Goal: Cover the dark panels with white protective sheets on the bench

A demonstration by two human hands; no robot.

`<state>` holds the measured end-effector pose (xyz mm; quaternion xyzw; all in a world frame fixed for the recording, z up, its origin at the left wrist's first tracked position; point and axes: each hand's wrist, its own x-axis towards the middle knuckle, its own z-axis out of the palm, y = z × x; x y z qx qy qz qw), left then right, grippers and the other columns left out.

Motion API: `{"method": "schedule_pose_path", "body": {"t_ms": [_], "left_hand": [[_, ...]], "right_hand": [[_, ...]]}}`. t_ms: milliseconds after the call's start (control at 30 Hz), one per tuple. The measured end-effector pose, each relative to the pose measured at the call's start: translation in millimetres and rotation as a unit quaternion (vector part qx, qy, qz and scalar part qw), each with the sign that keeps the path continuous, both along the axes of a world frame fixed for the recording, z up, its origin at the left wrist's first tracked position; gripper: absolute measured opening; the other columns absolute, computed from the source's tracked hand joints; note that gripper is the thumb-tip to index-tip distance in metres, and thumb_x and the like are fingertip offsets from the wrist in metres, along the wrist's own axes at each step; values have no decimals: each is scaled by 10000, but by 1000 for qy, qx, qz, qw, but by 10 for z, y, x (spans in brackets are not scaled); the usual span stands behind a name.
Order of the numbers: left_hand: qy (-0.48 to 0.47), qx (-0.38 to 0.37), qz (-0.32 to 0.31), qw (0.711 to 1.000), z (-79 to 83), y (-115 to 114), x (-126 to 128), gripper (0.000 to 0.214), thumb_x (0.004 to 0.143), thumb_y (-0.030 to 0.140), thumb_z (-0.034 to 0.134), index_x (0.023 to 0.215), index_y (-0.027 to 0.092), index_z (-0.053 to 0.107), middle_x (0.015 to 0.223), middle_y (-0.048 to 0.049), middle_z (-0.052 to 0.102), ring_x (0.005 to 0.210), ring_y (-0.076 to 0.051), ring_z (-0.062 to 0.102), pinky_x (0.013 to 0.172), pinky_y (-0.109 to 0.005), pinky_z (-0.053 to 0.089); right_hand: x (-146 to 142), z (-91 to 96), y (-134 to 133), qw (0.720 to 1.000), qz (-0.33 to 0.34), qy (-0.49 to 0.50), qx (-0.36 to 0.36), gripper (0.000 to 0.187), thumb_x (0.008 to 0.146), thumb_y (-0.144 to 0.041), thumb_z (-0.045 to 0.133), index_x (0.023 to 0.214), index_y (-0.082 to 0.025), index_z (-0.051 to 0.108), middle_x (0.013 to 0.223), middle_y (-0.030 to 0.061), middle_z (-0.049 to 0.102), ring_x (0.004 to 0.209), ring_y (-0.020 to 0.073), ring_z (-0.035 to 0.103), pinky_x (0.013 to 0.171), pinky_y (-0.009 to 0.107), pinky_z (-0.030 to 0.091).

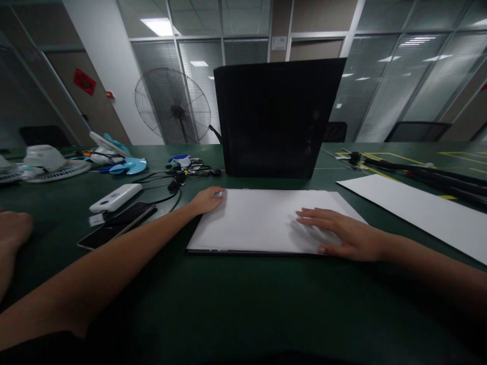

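Observation:
A stack of white paper sheets (262,218) lies flat on the dark green table (243,304) in front of me. My left hand (207,199) rests at the stack's far left corner, fingers curled on its edge. My right hand (342,233) lies flat on the near right part of the stack, fingers stretched out and a little apart. Neither hand lifts anything.
A black upright box (277,119) stands just behind the paper. A second white sheet (418,213) lies to the right, with black rods (429,177) beyond it. To the left are a phone (114,225), a white power bank (116,197), cables, small fans and another person's hand (13,228).

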<state>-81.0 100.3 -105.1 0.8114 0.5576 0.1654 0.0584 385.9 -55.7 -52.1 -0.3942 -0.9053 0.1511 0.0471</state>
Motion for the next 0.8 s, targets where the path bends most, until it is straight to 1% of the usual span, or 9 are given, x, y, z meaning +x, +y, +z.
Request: {"method": "schedule_pose_path", "body": {"t_ms": [133, 233, 300, 433, 500, 600, 800], "left_hand": [[-8, 1, 4, 1000, -17, 4, -9, 563, 934, 323, 453, 1452, 183, 624, 1545, -65, 603, 1442, -217, 539, 1238, -318, 352], [-9, 7, 6, 1000, -26, 12, -9, 561, 944, 296, 425, 1451, 164, 625, 1552, -78, 595, 1442, -223, 541, 1238, -321, 353], [-12, 8, 6, 1000, -23, 14, -6, 553, 961, 321, 413, 1444, 162, 630, 1544, -87, 601, 1433, -239, 550, 1236, -344, 362], [-7, -1, 3, 1000, 3, 5, 5, 581, 955, 428, 468, 1453, 170, 621, 1548, -92, 597, 1432, -259, 551, 1236, -358, 367], [-5, -5, 1, 1000, 15, 1, 10, 600, 929, 411, 495, 1460, 159, 614, 1550, -95, 595, 1430, -258, 553, 1235, -350, 366], [-7, -6, -1, 1000, 21, 5, 14, 600, 919, 369, 492, 1464, 149, 611, 1556, -95, 588, 1434, -251, 550, 1239, -339, 360], [-14, 8, -3, 1000, 13, 11, 19, 605, 881, 316, 522, 1435, 102, 635, 1557, -128, 582, 1471, -263, 510, 1269, -330, 312]], "right_hand": [[53, -60, 76, 999, -17, -32, -5, 839, 948, -672, 600, 1666, -346, 316, 1733, 62, 253, 1588, 399, 213, 1251, 720, 171], [57, -78, 91, 999, -7, -47, -8, 865, 949, -676, 593, 1678, -336, 277, 1744, 64, 203, 1598, 395, 168, 1257, 716, 134], [46, -78, 85, 999, 5, -47, -4, 861, 951, -670, 594, 1679, -353, 262, 1749, 50, 184, 1601, 387, 161, 1264, 705, 124], [25, -73, 62, 999, 32, -39, -6, 823, 965, -644, 591, 1673, -388, 257, 1749, 25, 190, 1604, 366, 168, 1265, 697, 126], [22, -75, 58, 999, 47, -20, -6, 789, 967, -627, 598, 1659, -397, 298, 1740, 15, 230, 1599, 354, 202, 1268, 686, 135], [27, -77, 58, 998, 56, 4, -6, 745, 966, -610, 607, 1637, -404, 356, 1726, 5, 282, 1588, 341, 251, 1270, 669, 156], [47, -59, 68, 999, 39, 5, -9, 752, 967, -617, 596, 1641, -374, 367, 1729, 28, 280, 1582, 361, 261, 1262, 678, 195]]}}
